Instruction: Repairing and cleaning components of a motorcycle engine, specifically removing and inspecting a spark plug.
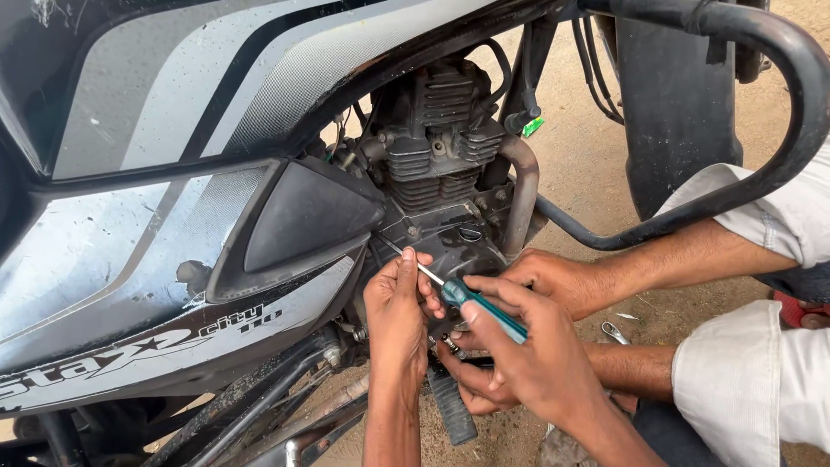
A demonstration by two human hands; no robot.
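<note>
Running on a slant from lower right to upper left, the screwdriver [484, 307] is held in front of the motorcycle's engine case [450, 238]. Its green handle lies toward the person and its thin metal shaft points up and away, toward the gap under the dark side panel [303, 216]. The handle is gripped by the right hand [527, 363], whose fingers are curled closed around it. The shaft is pinched further forward by the left hand [396, 307], with thumb and fingertips closed on the bare metal. The left hand is therefore the nearer of the 2 to the tip, which is seen just beside the engine case; whether it touches a screw cannot be told.

2 more hands, belonging to a co-worker in white sleeves, are seen reaching in from the right. 1 is rested [553, 277] against the engine case behind the screwdriver, and the other [471, 389] is cupped beneath it, near the ribbed footrest [451, 411]. A small spanner [614, 331] is left on the sandy ground, well apart from the tool.
</note>
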